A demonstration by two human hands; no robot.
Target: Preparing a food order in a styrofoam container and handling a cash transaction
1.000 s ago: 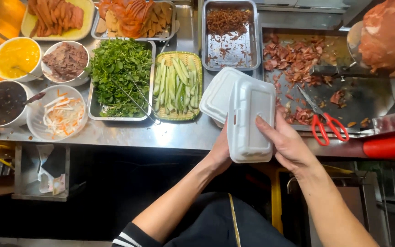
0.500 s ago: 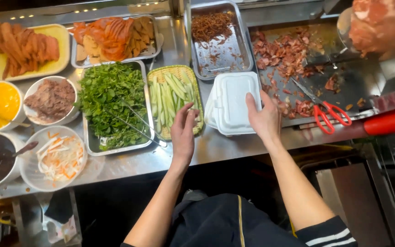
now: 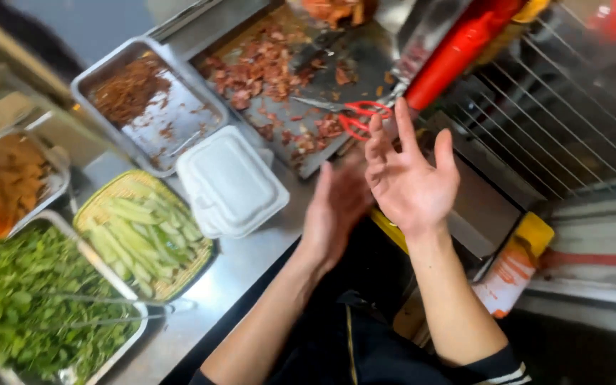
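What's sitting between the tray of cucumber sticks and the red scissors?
In the head view, the closed white foam box lies on the steel counter between the cucumber tray and the red scissors, beside the left hand.

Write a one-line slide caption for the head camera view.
Both hands, left and right, raised empty beside a closed white foam box on a steel counter.

White foam clamshell box [image 3: 231,182] is seen closed, lid up, lying flat on the steel counter [image 3: 244,267], set between cucumber basket [image 3: 144,232] and chopped-meat tray [image 3: 301,85].
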